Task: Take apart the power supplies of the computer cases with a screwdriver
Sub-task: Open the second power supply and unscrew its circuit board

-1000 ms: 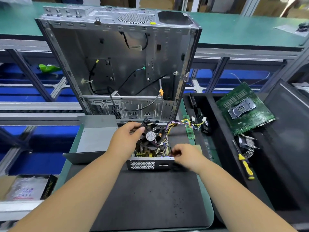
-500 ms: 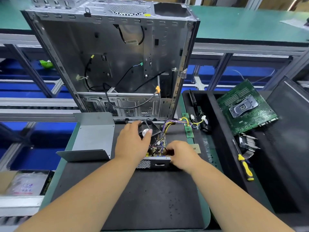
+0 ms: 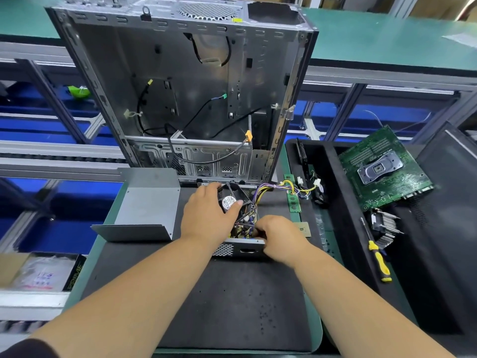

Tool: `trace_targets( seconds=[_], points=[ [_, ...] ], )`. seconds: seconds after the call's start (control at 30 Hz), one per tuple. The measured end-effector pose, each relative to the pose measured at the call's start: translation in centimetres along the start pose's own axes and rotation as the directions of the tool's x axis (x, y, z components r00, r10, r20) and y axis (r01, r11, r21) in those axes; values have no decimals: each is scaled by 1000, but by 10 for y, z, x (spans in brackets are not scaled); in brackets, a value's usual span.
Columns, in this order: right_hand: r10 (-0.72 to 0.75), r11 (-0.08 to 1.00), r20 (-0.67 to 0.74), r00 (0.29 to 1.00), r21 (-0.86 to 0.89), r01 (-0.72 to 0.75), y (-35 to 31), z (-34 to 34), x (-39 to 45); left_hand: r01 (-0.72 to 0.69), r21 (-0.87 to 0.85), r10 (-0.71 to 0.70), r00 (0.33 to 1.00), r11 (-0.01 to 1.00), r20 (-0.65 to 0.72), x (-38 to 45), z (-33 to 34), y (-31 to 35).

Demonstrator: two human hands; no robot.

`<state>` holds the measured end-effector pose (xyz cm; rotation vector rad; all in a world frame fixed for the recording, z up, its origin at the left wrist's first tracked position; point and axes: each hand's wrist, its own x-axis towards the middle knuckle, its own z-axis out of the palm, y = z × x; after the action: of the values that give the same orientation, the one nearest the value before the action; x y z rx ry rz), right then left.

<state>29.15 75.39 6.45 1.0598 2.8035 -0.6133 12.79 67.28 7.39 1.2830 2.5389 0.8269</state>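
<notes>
Gripping fan [image 3: 230, 200] still, left hand [image 3: 209, 215]; right hand [image 3: 277, 233] reached deeper into power supply [image 3: 240, 248].

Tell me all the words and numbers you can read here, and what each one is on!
"PRIME": side of the dark box at the lower left.
Red and blue print on the plastic bag in that box: too blurred to read.
Round sticker on the fan under the left hand: too small.
Print on the green motherboard: too small.

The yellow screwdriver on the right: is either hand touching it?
Apart. The head view shows the screwdriver lying alone, well right of the right hand.
</notes>
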Motion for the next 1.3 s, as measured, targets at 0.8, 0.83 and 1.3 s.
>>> trace_targets(
  seconds=[0.8, 0.83, 1.3],
  points=[
    [191, 877, -227, 955, 477, -62, 11, -34, -4, -49, 24, 45, 991, 999, 122, -5, -5, -2],
    [189, 873, -239, 952, 484, -52, 10, -38, -6, -54, 42, 48, 991, 998, 128, -4, -6, -1],
    [167, 829, -383, 909, 553, 81, -55, -84, 19, 47, -345, 50, 962, 938, 267, 27, -47, -32]
  ],
)
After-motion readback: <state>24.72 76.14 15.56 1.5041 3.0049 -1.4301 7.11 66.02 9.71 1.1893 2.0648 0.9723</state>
